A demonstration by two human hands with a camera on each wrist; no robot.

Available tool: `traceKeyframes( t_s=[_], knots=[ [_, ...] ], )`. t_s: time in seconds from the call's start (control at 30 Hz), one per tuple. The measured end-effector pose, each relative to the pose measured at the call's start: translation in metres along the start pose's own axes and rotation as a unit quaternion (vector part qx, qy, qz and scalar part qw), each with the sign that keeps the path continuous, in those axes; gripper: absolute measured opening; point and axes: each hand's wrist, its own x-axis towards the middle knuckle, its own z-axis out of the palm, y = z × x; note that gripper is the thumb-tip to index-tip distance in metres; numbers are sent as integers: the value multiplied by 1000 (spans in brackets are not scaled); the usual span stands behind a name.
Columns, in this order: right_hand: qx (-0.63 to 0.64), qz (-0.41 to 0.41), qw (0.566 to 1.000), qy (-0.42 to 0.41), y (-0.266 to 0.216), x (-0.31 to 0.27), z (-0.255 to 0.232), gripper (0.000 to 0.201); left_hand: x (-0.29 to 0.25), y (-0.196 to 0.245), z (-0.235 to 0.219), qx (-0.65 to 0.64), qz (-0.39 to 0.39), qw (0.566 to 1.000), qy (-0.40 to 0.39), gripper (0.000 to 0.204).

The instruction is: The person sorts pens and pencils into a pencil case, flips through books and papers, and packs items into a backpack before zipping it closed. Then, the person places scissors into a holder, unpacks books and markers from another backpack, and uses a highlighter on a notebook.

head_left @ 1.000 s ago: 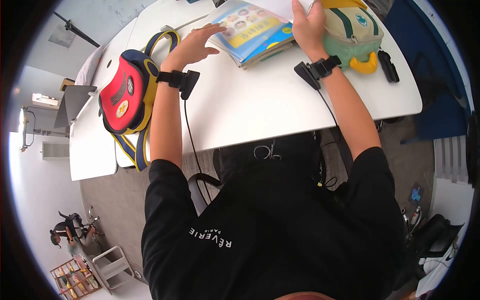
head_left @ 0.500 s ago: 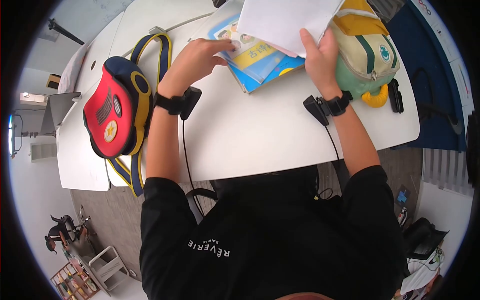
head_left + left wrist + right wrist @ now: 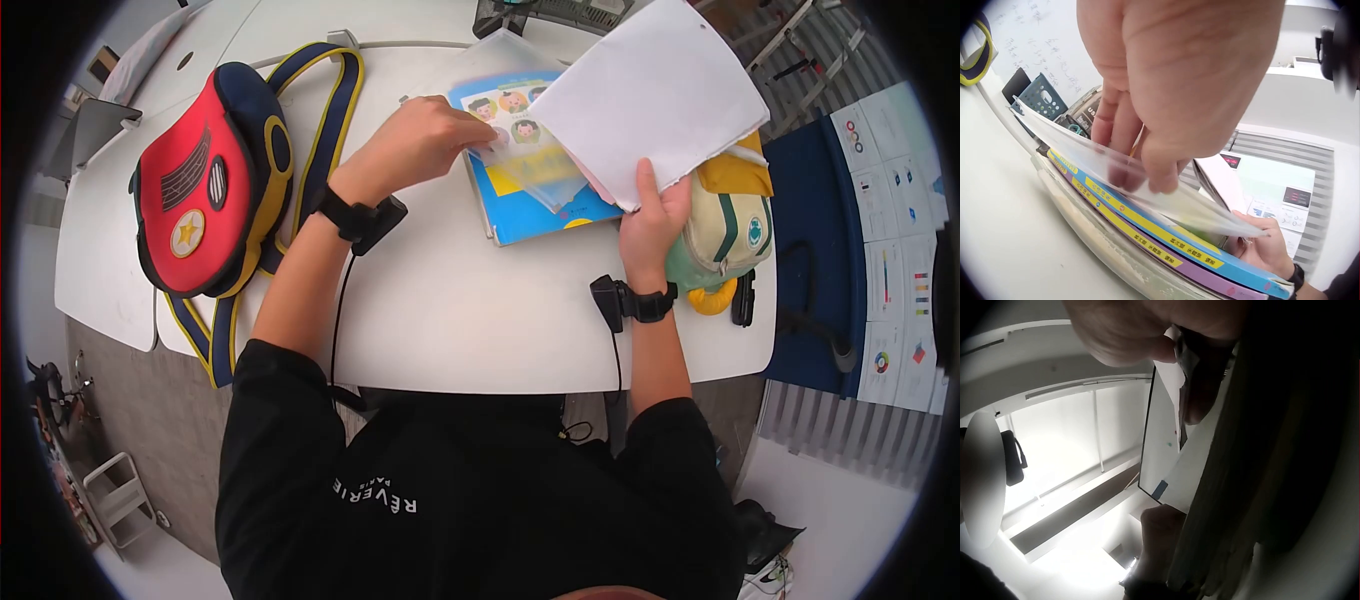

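Note:
The left hand [image 3: 425,140] pinches a translucent plastic sleeve [image 3: 540,175] lifted off a blue book [image 3: 520,215] with cartoon faces. Seen from the left wrist, that hand's [image 3: 1172,94] thumb and fingers hold the clear sleeve [image 3: 1085,147] above stacked books with blue [image 3: 1235,269] and purple spines. White papers [image 3: 650,95] are gripped at their lower corner by the right hand [image 3: 655,220], thumb on top, over the stack's right side. The dark right wrist view has the right hand [image 3: 1160,331] with folded paper edges [image 3: 1182,381] between thumb and fingers.
A red and navy bag [image 3: 185,190] with yellow-edged straps lies at the left of the white table [image 3: 460,330]. At the right are a green and cream bag [image 3: 725,230] and a black object [image 3: 743,298]. A dark mesh holder [image 3: 500,18] stands at the back.
The left hand has come down onto the sleeve and raised it from the book. The right hand's papers have come further into view, tilted above the books. The head view has shifted.

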Motion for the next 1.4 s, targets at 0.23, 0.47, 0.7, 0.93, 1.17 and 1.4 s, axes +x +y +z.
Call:
traceKeyframes(
  t_s=[0.23,0.47,0.7,0.93,1.17,1.4],
  knots=[
    [78,62,994,-47,-40,-6,8,36,7,11,-13,53,56,991,110,18],
    [113,96,983,-105,-42,-16,5,44,12,19,-31,135,29,967,216,31],
    [6,98,976,-196,-27,-5,8,45,15,23,-45,134,-73,958,242,34],
    [-24,104,972,-207,-28,-3,6,46,10,19,-49,196,-85,968,132,29],
    [-26,121,968,-217,-31,-5,9,45,17,26,-53,157,-146,966,145,48],
    [-23,139,964,-226,-27,-6,10,44,17,26,-45,108,-215,962,131,71]
  ],
)
